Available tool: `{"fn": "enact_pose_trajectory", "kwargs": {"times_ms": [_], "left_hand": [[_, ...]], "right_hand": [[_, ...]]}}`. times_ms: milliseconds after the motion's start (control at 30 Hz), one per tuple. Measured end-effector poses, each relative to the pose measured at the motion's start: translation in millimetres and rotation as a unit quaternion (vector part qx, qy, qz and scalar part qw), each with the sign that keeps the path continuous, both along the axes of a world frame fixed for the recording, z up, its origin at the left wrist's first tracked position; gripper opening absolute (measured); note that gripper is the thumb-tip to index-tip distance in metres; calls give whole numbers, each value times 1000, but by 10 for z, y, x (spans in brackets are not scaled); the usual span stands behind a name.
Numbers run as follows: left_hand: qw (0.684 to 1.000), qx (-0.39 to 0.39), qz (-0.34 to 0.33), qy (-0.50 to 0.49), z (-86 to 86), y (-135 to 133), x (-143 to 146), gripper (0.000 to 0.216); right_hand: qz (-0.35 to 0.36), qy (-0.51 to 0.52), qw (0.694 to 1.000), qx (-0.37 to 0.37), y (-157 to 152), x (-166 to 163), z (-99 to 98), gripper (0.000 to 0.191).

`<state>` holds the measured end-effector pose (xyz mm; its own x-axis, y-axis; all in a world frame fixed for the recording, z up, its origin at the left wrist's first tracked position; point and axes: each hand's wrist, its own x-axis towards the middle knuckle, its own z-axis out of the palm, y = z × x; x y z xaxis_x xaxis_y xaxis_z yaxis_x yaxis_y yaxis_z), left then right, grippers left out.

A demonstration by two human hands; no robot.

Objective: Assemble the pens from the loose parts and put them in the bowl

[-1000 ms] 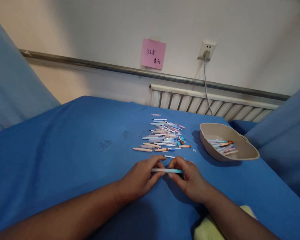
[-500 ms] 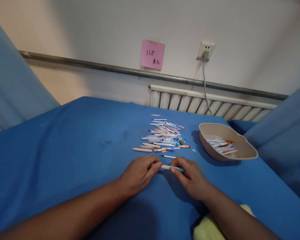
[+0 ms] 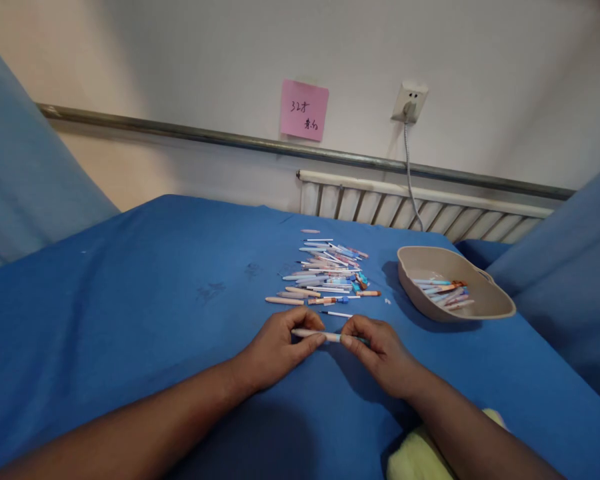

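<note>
Between my two hands a pale pen (image 3: pixel 332 337) lies level, its tapered end to the left and a teal end partly hidden in my right fingers. My left hand (image 3: pixel 287 347) pinches its left part between thumb and fingers. My right hand (image 3: pixel 377 353) grips the right part, thumb on the near side. Just beyond them lies a thin white pen refill (image 3: pixel 337 314) with a dark tip. Farther back is a loose pile of pen parts (image 3: pixel 330 267), with pale barrels, white refills and small blue and brown pieces. A peach pen barrel (image 3: pixel 285 301) rests at its near left.
On the right stands a beige basin (image 3: pixel 455 260) with several pens inside. A blue cloth (image 3: pixel 145 300) covers the table. Something yellow and soft (image 3: pixel 416 460) lies under my right forearm. Behind are a radiator (image 3: pixel 360 197), a metal pipe (image 3: pixel 220 138) and a plugged-in cord (image 3: pixel 409 160).
My left fingers have shifted and opened up a little on the pen, so its tapered left end now shows. My right hand keeps its grip in about the same place.
</note>
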<state>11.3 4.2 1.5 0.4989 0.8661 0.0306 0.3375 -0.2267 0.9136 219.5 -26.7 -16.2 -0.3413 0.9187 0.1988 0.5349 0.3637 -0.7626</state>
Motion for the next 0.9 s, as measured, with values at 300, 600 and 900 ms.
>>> {"fn": "enact_pose_trajectory", "kwargs": {"times_ms": [300,600,900], "left_hand": [[996,-68,13,-65,-66,55,-5,20],[996,-69,-3,-63,-92,79,0,15],[998,-5,-44,51,-101,56,-12,10]], "right_hand": [[-29,20,999,11,32,39,-7,13],[-83,117,990,4,34,-40,-11,11],[-58,194,979,-6,-4,-92,40,12]]}}
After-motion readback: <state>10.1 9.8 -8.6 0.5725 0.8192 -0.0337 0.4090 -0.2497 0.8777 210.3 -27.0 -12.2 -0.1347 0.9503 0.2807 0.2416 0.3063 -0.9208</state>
